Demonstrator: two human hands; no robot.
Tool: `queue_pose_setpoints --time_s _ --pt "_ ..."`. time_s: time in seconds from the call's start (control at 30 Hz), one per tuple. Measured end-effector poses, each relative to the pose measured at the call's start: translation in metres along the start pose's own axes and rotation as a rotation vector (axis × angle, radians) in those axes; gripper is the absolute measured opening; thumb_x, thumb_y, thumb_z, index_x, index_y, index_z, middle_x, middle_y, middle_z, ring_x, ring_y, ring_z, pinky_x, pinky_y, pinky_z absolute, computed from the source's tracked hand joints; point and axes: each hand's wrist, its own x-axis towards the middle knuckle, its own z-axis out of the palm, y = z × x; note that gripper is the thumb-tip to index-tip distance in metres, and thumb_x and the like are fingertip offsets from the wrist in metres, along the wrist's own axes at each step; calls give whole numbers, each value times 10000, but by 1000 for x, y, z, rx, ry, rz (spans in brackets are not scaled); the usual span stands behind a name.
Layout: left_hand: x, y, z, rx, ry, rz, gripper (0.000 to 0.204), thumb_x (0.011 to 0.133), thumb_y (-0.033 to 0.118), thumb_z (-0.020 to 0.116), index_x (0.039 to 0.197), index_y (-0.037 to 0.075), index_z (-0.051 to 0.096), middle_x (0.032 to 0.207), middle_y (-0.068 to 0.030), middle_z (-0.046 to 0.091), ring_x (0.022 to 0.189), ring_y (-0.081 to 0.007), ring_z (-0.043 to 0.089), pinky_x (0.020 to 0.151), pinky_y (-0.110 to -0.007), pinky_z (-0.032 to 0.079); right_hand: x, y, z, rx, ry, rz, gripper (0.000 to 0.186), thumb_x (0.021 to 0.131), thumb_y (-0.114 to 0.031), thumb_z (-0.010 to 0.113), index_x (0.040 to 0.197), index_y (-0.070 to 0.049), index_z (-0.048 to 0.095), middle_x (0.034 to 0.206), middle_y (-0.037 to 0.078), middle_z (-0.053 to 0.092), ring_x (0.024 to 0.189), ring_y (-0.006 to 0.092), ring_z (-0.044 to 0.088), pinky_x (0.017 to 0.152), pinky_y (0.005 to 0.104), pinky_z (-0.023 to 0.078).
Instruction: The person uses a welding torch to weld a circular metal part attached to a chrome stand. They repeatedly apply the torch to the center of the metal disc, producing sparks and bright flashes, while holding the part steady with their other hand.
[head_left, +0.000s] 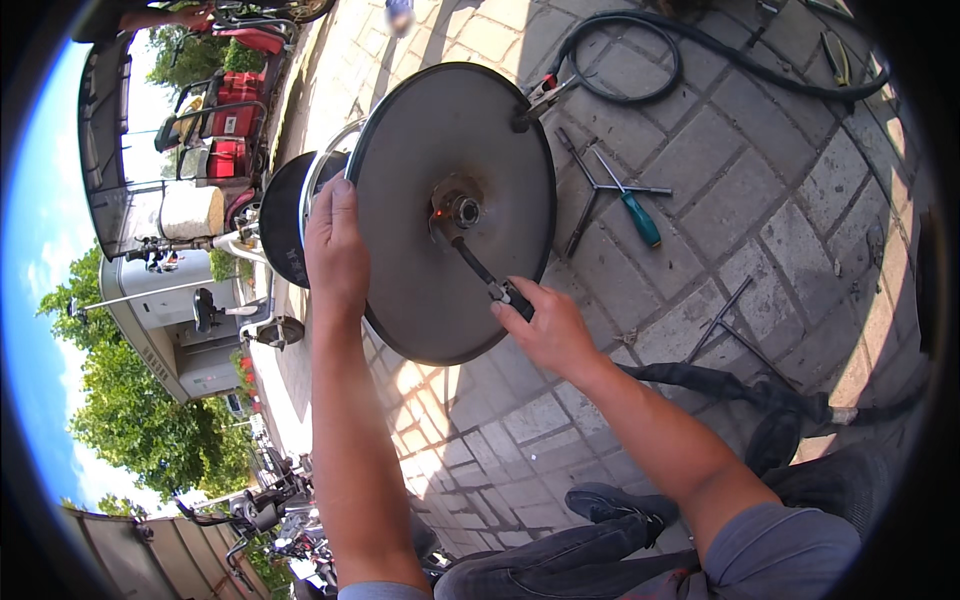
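Note:
A large round dark metal disc [400,290], like the underside of a stool's base, stands tilted in front of me. My left hand [338,250] is closed round its left rim, the fingers partly hidden behind it. My right hand [545,325] grips a welding torch [480,268] with a black handle and curved neck. The torch's tip reaches the rusty, scorched middle of the disc, beside a round metal hub [467,211]. A small orange-red spot glows there. A metal clamp [545,100] bites the disc's upper right rim. Behind the disc show a chrome ring [312,175] and a smaller black round part [283,225].
On the paving lie a three-armed wrench [597,187], a green-handled screwdriver [640,218], a T-shaped tool [722,322] and yellow-handled pliers [836,58]. A black cable [625,100] loops from the clamp; a thick hose [690,376] runs at lower right. Parked vehicles [235,120] stand left.

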Motion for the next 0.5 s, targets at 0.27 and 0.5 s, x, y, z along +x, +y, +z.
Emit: queue_pose_setpoints --time_s 0.27,0.5 --pt "2 5 2 -30 -33 22 460 1096 344 384 1214 -35 619 1037 -63 655 931 -120 583 829 -256 464 5 -6 -1 -27 -17 52 431 899 -286 696 1181 35 639 824 224 684 760 353 689 698 397 519" --pt "6 -2 5 -4 6 48 497 1097 386 360 1157 -22 638 1015 -66 647 941 -133 559 864 -266 437 7 -13 -9 -42 -83 107 416 895 -296 696 1178 5 648 834 224 689 774 367 690 691 412 514"
